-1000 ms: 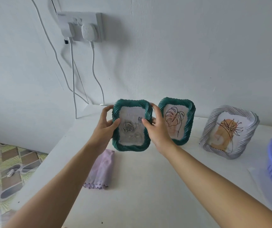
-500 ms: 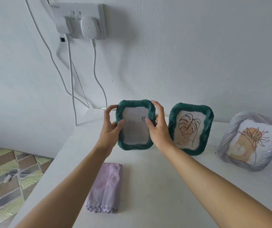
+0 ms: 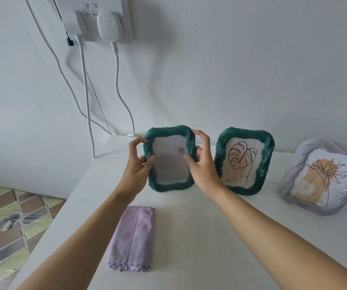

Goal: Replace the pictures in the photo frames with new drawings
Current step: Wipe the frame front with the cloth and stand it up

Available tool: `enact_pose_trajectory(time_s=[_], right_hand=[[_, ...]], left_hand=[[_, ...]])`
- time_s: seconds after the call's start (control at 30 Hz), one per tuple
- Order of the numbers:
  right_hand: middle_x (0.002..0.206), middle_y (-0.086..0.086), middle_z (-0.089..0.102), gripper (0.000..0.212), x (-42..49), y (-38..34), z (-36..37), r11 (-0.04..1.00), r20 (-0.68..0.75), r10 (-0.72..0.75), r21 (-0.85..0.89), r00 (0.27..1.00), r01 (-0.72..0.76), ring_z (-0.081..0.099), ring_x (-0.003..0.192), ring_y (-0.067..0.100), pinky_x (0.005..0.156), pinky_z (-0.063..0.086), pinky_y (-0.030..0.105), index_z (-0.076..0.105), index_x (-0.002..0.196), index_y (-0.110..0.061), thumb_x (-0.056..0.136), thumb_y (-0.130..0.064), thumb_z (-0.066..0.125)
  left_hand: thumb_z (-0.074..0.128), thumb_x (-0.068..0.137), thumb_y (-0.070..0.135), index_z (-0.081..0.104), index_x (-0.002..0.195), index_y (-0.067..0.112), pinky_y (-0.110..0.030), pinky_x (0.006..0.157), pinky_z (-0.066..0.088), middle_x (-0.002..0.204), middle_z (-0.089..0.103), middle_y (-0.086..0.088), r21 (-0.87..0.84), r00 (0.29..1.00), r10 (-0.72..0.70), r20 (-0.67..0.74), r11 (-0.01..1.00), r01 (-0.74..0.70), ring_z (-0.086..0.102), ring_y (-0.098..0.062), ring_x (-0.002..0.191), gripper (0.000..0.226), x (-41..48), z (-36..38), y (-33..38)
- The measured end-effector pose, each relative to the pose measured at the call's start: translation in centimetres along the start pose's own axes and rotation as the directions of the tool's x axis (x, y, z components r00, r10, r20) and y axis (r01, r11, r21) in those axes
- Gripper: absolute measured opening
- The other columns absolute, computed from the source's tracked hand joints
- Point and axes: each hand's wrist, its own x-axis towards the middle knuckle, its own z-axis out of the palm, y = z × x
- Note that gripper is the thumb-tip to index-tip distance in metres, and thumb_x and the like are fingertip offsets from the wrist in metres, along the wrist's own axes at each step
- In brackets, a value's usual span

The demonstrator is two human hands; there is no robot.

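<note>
Green frame (image 3: 169,159) upright, long axis vertical, front facing the person, base at the table (image 3: 189,237) | left hand (image 3: 136,170) grips its left rim | right hand (image 3: 203,166) grips its right rim, thumb on the glass | hands equally near | leaf frame (image 3: 244,161) just beside, rightward

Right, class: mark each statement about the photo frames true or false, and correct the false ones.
1. The left hand and right hand both hold the left green frame. True.
2. The purple cloth lies right of the grey frame. False: it lies far to its left, in front of the held frame.
3. The middle frame is grey. False: it is green.
4. Two plugs sit in the wall socket. True.
</note>
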Motion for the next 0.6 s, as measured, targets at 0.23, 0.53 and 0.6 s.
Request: enact_pose_trajectory(time_s=[0.23,0.53,0.6], right_hand=[[0.098,0.005,0.063,0.063,0.5,0.4,0.1,0.998,-0.019,-0.003,-0.064,1.0,0.002,0.06,0.086,0.036,0.076,0.054,0.051,0.024,0.138,-0.047,0.1,-0.005,0.051],[0.14,0.007,0.052,0.071,-0.7,0.6,-0.2,0.994,-0.017,-0.011,-0.112,1.0,0.009,0.057,0.118,0.013,0.099,0.049,0.054,0.024,0.143,-0.05,0.098,-0.004,0.054],[0.138,0.006,0.053,0.07,-0.8,0.6,-0.3,0.993,-0.014,-0.019,-0.113,1.0,0.017,0.057,0.112,0.005,0.098,0.051,0.05,0.025,0.143,-0.047,0.098,-0.003,0.055]], left_hand=[[0.04,0.107,0.008,0.036,0.123,0.039,-0.048,0.079,0.061,0.117,0.068,-0.015,0.02,1.0,-0.02,0.005,1.0,0.02,0.07,-0.031,0.098,0.035,0.4,0.3,0.4],[0.037,0.107,0.006,0.039,0.121,0.046,-0.044,0.083,0.059,0.125,0.065,-0.015,0.012,0.999,-0.036,0.021,0.999,0.036,0.068,-0.031,0.109,0.043,0.0,0.4,0.4],[0.037,0.107,0.005,0.038,0.122,0.045,-0.046,0.083,0.059,0.126,0.064,-0.015,0.017,0.999,-0.033,0.021,0.999,0.033,0.068,-0.03,0.109,0.043,-0.1,0.4,0.5]])
